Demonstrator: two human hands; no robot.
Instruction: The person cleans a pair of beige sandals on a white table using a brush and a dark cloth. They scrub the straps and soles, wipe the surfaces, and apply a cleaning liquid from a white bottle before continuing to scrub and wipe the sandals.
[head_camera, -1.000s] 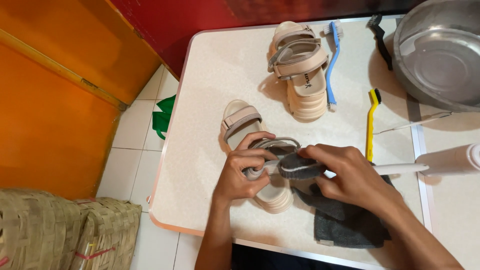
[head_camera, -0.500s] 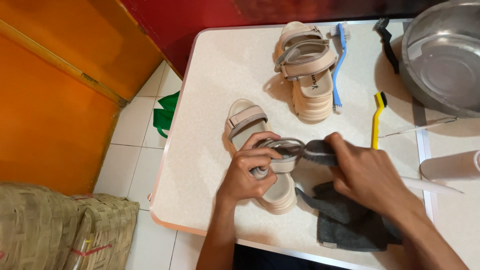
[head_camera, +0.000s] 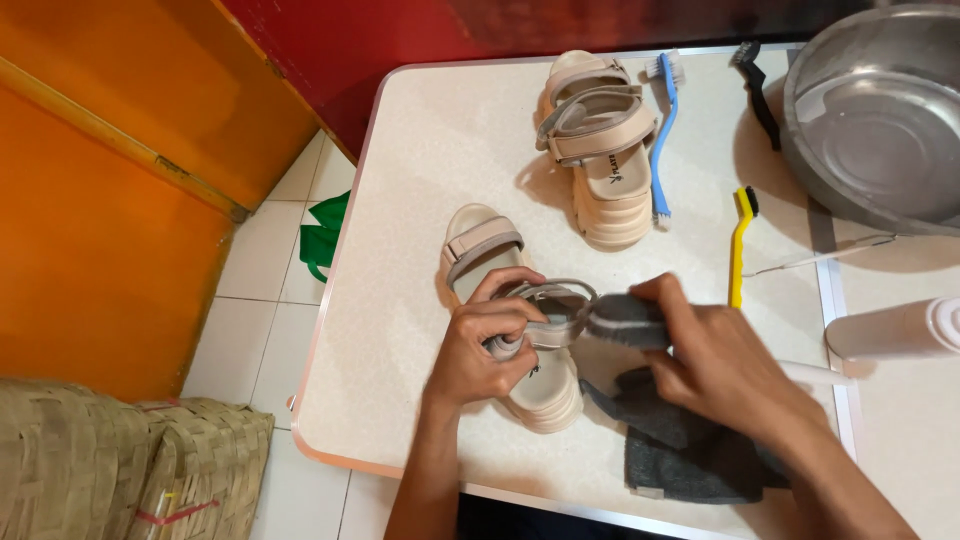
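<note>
Two hands at work on one beige sandal (head_camera: 520, 330), which lies near the front edge of the white table (head_camera: 420, 200), toe strap pointing away from you.

- Your left hand (head_camera: 480, 350): fingers curled tight around the sandal's grey ankle strap (head_camera: 550, 300), pinching it and holding it up off the footbed.
- Your right hand (head_camera: 720, 365): fingers pressed together on a bunched fold of dark grey cloth (head_camera: 680, 450), the fold touching the strap just beside your left fingertips. The rest of the cloth trails on the table under your right wrist.
- Second beige sandal (head_camera: 600, 150): lying on its side at the far end of the table, well apart from the one you hold.
- Blue brush (head_camera: 662, 140): just beside the second sandal, on its right.
- Yellow brush (head_camera: 738, 245): between the sandals and the metal basin (head_camera: 870, 120), near your right hand.
- Black brush (head_camera: 760, 90): against the basin's left rim.
- White cylindrical container (head_camera: 890, 330): lying on its side at the right edge of the view.
- Floor items: green bag (head_camera: 322, 235) by the table's left edge; woven basket (head_camera: 120, 470) at the lower left.
</note>
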